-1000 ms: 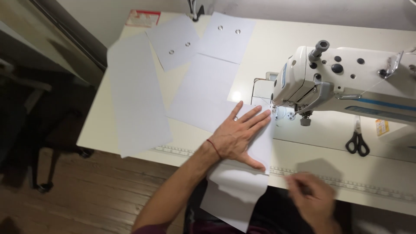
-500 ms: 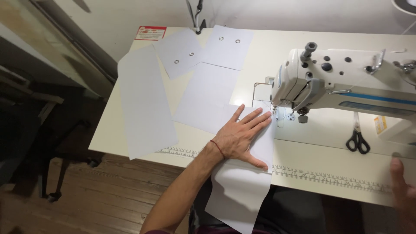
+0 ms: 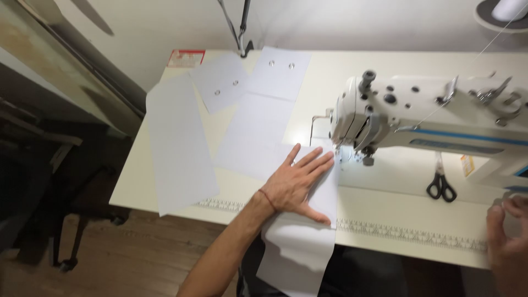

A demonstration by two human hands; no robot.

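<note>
My left hand (image 3: pixel 300 184) lies flat, fingers spread wide, pressing the white fabric piece (image 3: pixel 302 220) onto the table (image 3: pixel 407 214) just left of the sewing machine (image 3: pixel 418 121); the fabric's near end hangs over the table edge. My right hand (image 3: pixel 509 231) sits at the table's right edge, fingers curled; I cannot tell whether its grip holds anything.

The left hand (image 3: pixel 300 184) lies flat, palm down, fingers spread and pointing up-right, thumb splayed out, forearm reaching in from below. The right hand (image 3: pixel 509 234) sits at the frame's right edge, fingers seemingly curled, partly cut off.
</note>
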